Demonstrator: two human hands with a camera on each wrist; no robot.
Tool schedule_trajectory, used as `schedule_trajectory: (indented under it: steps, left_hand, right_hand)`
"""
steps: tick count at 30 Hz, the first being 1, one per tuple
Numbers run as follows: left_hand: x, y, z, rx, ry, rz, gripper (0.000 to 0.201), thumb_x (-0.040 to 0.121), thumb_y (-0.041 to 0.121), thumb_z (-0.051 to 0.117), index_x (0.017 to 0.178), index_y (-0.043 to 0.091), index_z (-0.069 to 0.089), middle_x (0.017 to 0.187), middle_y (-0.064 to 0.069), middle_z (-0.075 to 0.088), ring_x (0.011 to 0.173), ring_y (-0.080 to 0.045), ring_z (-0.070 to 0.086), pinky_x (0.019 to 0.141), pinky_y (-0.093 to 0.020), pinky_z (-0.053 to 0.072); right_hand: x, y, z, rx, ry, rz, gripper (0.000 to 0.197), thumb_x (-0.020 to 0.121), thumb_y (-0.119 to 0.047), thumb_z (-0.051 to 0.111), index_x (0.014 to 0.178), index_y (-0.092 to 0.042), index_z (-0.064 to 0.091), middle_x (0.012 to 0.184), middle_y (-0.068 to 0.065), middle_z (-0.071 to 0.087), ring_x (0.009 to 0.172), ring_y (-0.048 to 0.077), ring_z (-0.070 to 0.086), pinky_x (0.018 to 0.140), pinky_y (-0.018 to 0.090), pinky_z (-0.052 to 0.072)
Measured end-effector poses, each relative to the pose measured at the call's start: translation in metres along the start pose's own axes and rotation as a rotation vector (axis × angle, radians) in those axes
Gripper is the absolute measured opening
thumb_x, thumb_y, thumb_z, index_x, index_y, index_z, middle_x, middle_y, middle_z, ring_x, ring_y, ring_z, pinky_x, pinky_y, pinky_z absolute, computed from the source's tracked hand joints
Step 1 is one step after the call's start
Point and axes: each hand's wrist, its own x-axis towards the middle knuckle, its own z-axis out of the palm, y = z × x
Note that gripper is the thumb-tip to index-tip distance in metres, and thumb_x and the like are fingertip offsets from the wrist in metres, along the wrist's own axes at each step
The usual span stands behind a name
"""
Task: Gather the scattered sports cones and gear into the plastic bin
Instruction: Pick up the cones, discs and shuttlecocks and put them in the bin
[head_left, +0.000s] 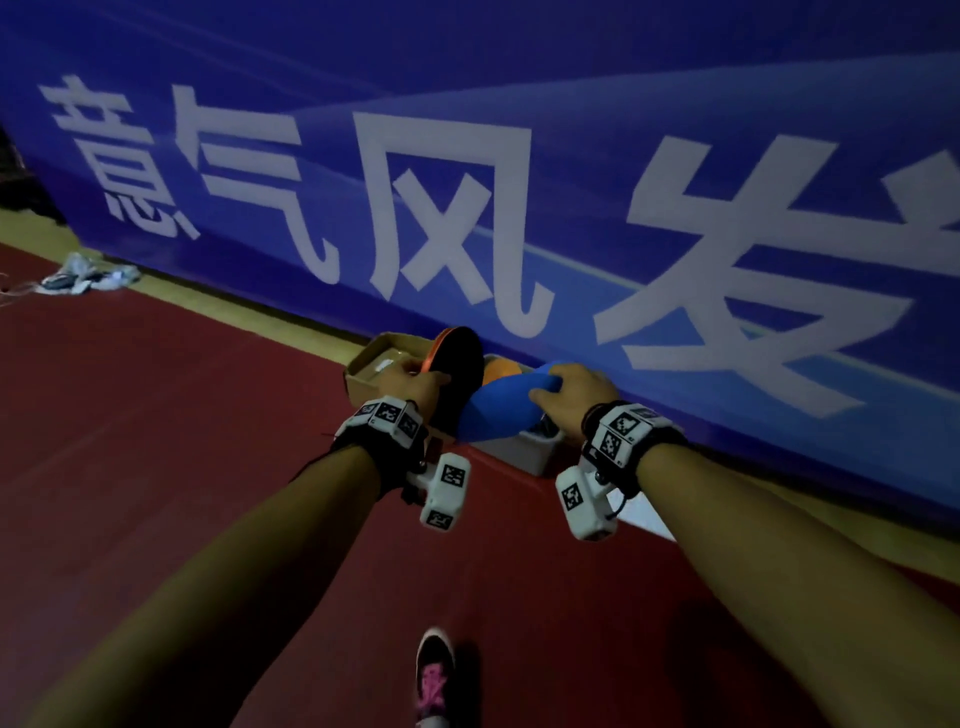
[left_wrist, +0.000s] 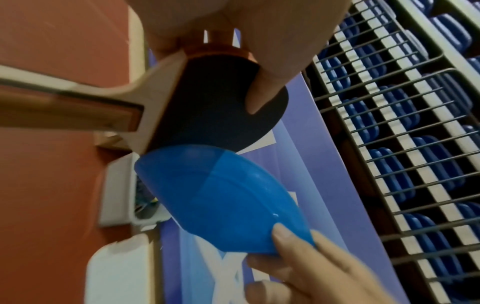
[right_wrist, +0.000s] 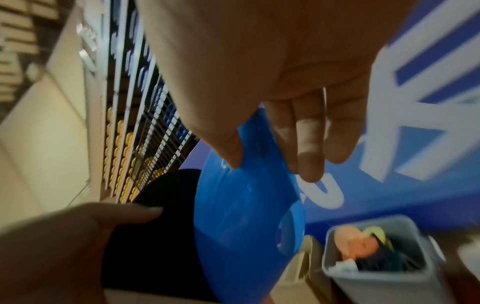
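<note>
From the head view, the left hand (head_left: 410, 382) grips a paddle (head_left: 457, 358) by its blade above a cardboard box (head_left: 363, 371), while the right hand (head_left: 574, 397) pinches a blue cone (head_left: 498, 410) over the grey bin (head_left: 524, 454) by the banner (head_left: 519, 208). The left wrist view shows fingers (left_wrist: 262, 96) pressed on the paddle's black rubber, the cone just below it. The right wrist view shows thumb and fingers (right_wrist: 309, 144) clamping the cone's rim; the bin holds an orange cone (right_wrist: 355, 244).

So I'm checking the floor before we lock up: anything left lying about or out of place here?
Yes. A crumpled whitish heap lies on the floor at the banner's foot, far left, well away from the bin. What it is can't be told. The paddle and blue cone are in hand above the bin.
</note>
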Motion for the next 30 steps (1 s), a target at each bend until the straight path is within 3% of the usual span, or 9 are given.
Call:
schedule_trajectory:
  steps: [4, 6, 9, 12, 15, 19, 23, 27, 30]
  left_hand:
    - [0.156, -0.032, 0.04, 0.032, -0.029, -0.023, 0.018, 0.049, 0.046, 0.072, 0.066, 0.051, 0.067, 0.078, 0.011, 0.07, 0.079, -0.021, 0.068, 0.08, -0.041, 0.058]
    - [0.207, -0.013, 0.05, 0.051, -0.067, -0.06, 0.027, 0.048, 0.048, 0.071, 0.073, 0.04, 0.069, 0.079, 0.001, 0.072, 0.075, -0.025, 0.068, 0.076, -0.045, 0.059]
    - [0.256, 0.038, 0.059, 0.005, -0.101, -0.1, 0.027, 0.073, 0.024, 0.072, 0.097, 0.013, 0.066, 0.089, -0.009, 0.066, 0.08, -0.029, 0.062, 0.075, -0.037, 0.053]
    - [0.319, 0.055, 0.082, -0.02, -0.099, -0.131, 0.03, 0.079, 0.011, 0.069, 0.107, 0.005, 0.061, 0.096, -0.011, 0.064, 0.082, -0.029, 0.06, 0.073, -0.034, 0.051]
    - [0.371, 0.051, 0.11, -0.034, -0.131, -0.179, 0.03, 0.074, 0.012, 0.069, 0.102, 0.008, 0.06, 0.098, -0.015, 0.067, 0.083, -0.034, 0.065, 0.078, -0.047, 0.058]
    - [0.452, 0.024, 0.154, -0.016, -0.226, -0.301, 0.023, 0.067, 0.022, 0.069, 0.089, 0.023, 0.06, 0.096, -0.014, 0.068, 0.087, -0.036, 0.067, 0.08, -0.05, 0.057]
    - [0.524, 0.005, 0.21, 0.063, -0.32, -0.384, 0.039, 0.077, 0.026, 0.069, 0.115, 0.021, 0.062, 0.105, -0.012, 0.069, 0.084, -0.029, 0.067, 0.073, -0.042, 0.058]
    - [0.582, 0.007, 0.274, 0.162, -0.294, -0.387, 0.033, 0.08, 0.03, 0.066, 0.112, 0.022, 0.06, 0.093, -0.007, 0.068, 0.079, -0.029, 0.064, 0.065, -0.033, 0.051]
    - [0.631, 0.003, 0.324, 0.145, -0.297, -0.429, 0.035, 0.077, 0.023, 0.066, 0.112, 0.018, 0.063, 0.094, -0.009, 0.068, 0.083, -0.031, 0.066, 0.075, -0.037, 0.055]
  right_hand:
    - [0.111, -0.004, 0.002, -0.052, 0.051, 0.017, 0.021, 0.089, -0.04, 0.059, 0.081, -0.024, 0.049, 0.069, 0.0, 0.045, 0.071, 0.028, 0.049, 0.06, 0.031, 0.038]
    - [0.161, -0.009, -0.006, -0.089, 0.08, 0.069, 0.027, 0.089, -0.038, 0.061, 0.076, -0.021, 0.044, 0.068, 0.002, 0.046, 0.069, 0.029, 0.05, 0.057, 0.031, 0.038]
    - [0.224, -0.014, -0.024, -0.147, 0.107, 0.126, 0.022, 0.087, -0.031, 0.064, 0.086, -0.011, 0.055, 0.084, 0.016, 0.06, 0.073, 0.032, 0.057, 0.061, 0.037, 0.047]
    - [0.282, -0.004, -0.035, -0.185, 0.108, 0.16, 0.02, 0.087, -0.03, 0.065, 0.087, -0.014, 0.054, 0.086, 0.013, 0.06, 0.076, 0.032, 0.058, 0.061, 0.034, 0.045]
    - [0.336, 0.014, -0.035, -0.186, 0.084, 0.215, 0.019, 0.086, -0.029, 0.067, 0.087, -0.019, 0.051, 0.084, 0.01, 0.059, 0.075, 0.031, 0.058, 0.061, 0.032, 0.046]
    - [0.414, 0.05, -0.014, -0.218, -0.044, 0.249, 0.01, 0.088, -0.021, 0.059, 0.091, -0.018, 0.049, 0.087, 0.011, 0.058, 0.072, 0.029, 0.055, 0.059, 0.031, 0.042]
    - [0.495, 0.091, 0.012, -0.248, -0.162, 0.263, 0.008, 0.09, -0.015, 0.053, 0.095, -0.02, 0.05, 0.091, 0.01, 0.056, 0.075, 0.028, 0.054, 0.062, 0.033, 0.043]
    - [0.583, 0.139, 0.035, -0.324, -0.257, 0.213, 0.011, 0.091, -0.016, 0.05, 0.1, -0.014, 0.055, 0.087, 0.008, 0.056, 0.069, 0.026, 0.052, 0.057, 0.029, 0.041]
    - [0.638, 0.164, 0.037, -0.36, -0.352, 0.223, 0.011, 0.091, -0.018, 0.051, 0.1, -0.014, 0.056, 0.077, 0.003, 0.049, 0.07, 0.025, 0.051, 0.056, 0.028, 0.038]
